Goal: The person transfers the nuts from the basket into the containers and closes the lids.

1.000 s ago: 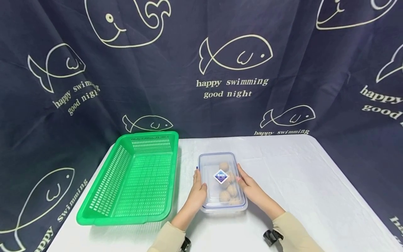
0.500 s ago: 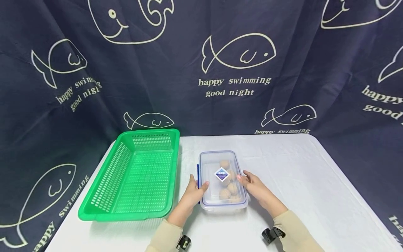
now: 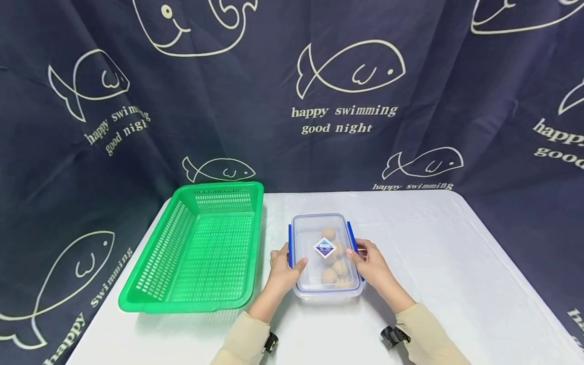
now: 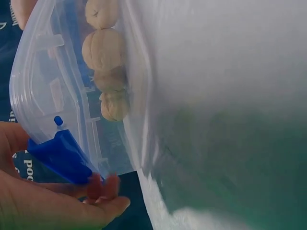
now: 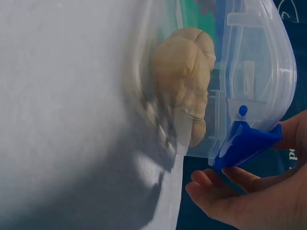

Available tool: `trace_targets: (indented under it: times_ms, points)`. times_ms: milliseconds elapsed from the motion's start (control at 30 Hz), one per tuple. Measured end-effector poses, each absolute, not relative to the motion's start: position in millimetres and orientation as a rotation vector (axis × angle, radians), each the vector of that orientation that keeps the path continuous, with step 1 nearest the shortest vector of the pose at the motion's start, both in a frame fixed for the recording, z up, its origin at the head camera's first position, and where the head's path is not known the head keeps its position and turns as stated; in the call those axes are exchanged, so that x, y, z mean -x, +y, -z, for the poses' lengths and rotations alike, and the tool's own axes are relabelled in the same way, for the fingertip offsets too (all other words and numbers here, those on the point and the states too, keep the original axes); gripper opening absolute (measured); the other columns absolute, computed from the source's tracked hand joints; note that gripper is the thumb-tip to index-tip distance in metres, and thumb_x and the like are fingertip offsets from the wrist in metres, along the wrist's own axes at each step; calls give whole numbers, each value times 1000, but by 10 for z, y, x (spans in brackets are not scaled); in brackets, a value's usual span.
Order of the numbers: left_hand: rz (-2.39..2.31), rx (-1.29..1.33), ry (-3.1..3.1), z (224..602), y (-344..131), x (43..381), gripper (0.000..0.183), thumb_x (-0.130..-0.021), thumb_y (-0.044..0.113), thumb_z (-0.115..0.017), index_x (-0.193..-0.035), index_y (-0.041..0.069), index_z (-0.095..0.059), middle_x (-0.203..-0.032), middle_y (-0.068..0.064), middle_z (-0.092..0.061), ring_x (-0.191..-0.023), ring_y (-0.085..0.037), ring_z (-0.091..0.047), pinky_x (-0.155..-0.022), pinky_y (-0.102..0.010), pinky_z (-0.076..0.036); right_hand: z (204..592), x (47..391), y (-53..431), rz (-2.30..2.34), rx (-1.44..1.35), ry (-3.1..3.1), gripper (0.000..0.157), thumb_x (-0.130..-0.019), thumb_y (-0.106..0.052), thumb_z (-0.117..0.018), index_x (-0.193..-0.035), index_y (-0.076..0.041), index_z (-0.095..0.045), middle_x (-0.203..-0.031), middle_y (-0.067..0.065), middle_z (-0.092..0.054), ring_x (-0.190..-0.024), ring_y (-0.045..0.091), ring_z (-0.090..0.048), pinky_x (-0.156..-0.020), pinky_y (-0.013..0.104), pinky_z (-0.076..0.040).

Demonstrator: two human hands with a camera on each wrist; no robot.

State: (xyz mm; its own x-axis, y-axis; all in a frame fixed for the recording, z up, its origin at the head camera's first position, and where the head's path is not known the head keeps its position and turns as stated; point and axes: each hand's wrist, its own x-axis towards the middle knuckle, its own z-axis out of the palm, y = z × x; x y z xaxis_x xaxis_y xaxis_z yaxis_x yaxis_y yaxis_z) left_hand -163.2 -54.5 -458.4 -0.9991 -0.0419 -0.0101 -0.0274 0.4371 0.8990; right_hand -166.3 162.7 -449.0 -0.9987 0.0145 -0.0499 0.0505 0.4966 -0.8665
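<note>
A clear plastic food container (image 3: 315,274) with a blue-edged lid and a diamond-shaped label (image 3: 325,248) lies mid-table. Several walnuts (image 3: 329,276) show through it. Along its left side, my left hand (image 3: 284,268) holds the blue latch (image 4: 64,155), thumb over the lid edge and fingers at the latch's outside. My right hand (image 3: 376,266) grips the opposite blue latch (image 5: 247,143) likewise, thumb on the lid rim. Both latches stick out from the container walls at a slant. The lid is on.
To the left stands a green plastic basket (image 3: 253,253) with slotted walls and nothing in it. White cloth covers the table (image 3: 424,243). Behind hangs a dark blue curtain (image 3: 274,76) with fish drawings.
The left latch swung outward first, then the right one; both now stand out from the sides. My hands stay beside the container, their fingers shifted onto the latches. The head view tilted slightly.
</note>
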Motion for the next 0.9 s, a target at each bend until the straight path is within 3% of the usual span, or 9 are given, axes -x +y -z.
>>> trace_targets:
  times_ms: [233,700,900]
  points:
    - [1650,23,-2674,4621,-546,1599,68,-92,12,-63,-140,-19,-27,-143,-40,-27,-131,-54,-30,-110,-59,-25,4514,1642,1588,1540,20,2749,46,-99,-9,-53,-133,18,-38,-126,37,-51,-119,47,-50,-103,52,-40]
    - [1776,42,-2591,4603,-433,1571,62,-96,2,-50,-144,-19,-17,-143,-41,-27,-133,-52,-28,-111,-57,-22,4544,1592,1500,1340,165,3007,43,-96,-4,-51,-127,24,-39,-110,44,-55,-97,52,-60,-81,53,-54]
    - [1804,59,-2614,4594,-426,1565,62,-97,3,-48,-144,-19,-12,-146,-40,-19,-136,-52,-20,-112,-58,-16,4535,1582,1528,1311,179,2994,45,-98,-6,-49,-129,24,-37,-113,45,-53,-102,53,-58,-83,54,-52]
